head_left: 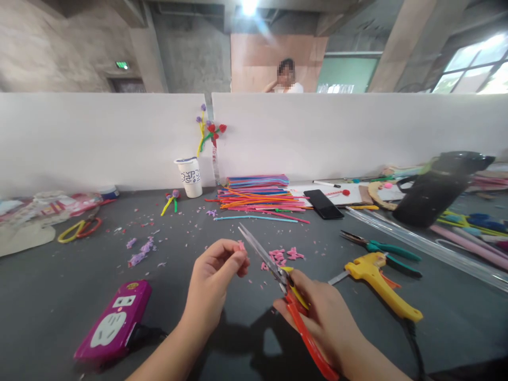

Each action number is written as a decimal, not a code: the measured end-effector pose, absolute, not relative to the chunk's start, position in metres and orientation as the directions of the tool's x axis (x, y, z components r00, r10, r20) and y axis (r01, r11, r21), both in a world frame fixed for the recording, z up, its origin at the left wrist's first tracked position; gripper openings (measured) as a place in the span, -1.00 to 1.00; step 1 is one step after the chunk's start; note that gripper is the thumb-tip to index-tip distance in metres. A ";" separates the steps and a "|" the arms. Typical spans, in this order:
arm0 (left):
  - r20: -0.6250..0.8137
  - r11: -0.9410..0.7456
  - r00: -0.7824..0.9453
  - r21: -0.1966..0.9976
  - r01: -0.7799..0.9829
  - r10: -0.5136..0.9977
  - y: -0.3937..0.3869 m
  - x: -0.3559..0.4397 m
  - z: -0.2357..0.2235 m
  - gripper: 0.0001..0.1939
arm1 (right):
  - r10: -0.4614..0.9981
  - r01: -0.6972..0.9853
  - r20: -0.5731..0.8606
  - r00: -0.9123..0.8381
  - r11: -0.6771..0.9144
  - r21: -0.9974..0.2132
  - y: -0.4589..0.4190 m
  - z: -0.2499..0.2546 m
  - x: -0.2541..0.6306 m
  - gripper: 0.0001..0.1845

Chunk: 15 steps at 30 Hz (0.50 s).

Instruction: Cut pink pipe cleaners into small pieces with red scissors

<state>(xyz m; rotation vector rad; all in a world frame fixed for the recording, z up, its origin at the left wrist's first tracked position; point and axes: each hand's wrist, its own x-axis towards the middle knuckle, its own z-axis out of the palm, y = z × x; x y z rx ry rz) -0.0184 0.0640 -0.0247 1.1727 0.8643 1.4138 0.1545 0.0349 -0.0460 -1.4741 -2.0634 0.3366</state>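
Observation:
My left hand (220,275) pinches a short pink piece of pipe cleaner (242,246) between thumb and fingers. In my right hand (323,312) is a pair of scissors (293,296) with red and yellow handles. Their blades point up and left, with the tips close to the pink piece but apart from it. Behind the blades lies a small heap of cut pink pieces (280,256) on the dark table. Purple cut pieces (142,251) lie farther left. A stack of colourful pipe cleaners (257,196) rests at the back by the white partition.
A magenta power strip (115,320) lies at the left front. To the right are a yellow glue gun (381,280), green-handled pliers (391,251), a black phone (323,204) and a dark jug (440,190). A white paper cup (191,179) stands behind. Someone (291,87) sits beyond the partition.

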 end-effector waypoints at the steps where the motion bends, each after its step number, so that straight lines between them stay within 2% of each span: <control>1: 0.174 -0.145 0.095 0.957 -0.252 0.980 0.064 -0.017 -0.025 -0.91 | 0.937 0.725 0.275 -0.217 0.343 -0.597 0.034 -0.044 0.153 -0.77; 4: 0.079 -0.035 0.284 0.987 -0.158 0.955 0.064 -0.014 -0.026 -0.91 | 0.965 0.521 0.186 -0.186 0.257 -0.814 0.033 -0.037 0.149 -0.80; 7: -0.014 0.043 0.443 0.997 -0.057 0.896 0.064 -0.011 -0.030 -0.95 | 0.980 0.326 0.091 -0.175 0.145 -0.934 0.036 -0.034 0.146 -0.79; 11: -0.096 0.081 0.497 0.995 0.053 0.862 0.065 -0.012 -0.034 -0.95 | 0.983 0.155 0.015 -0.184 0.044 -0.987 0.041 -0.036 0.142 -0.78; 15: -0.085 0.034 0.517 0.994 0.107 0.852 0.065 -0.013 -0.033 -0.91 | 0.980 0.212 -0.001 -0.200 0.043 -0.976 0.041 -0.035 0.139 -0.85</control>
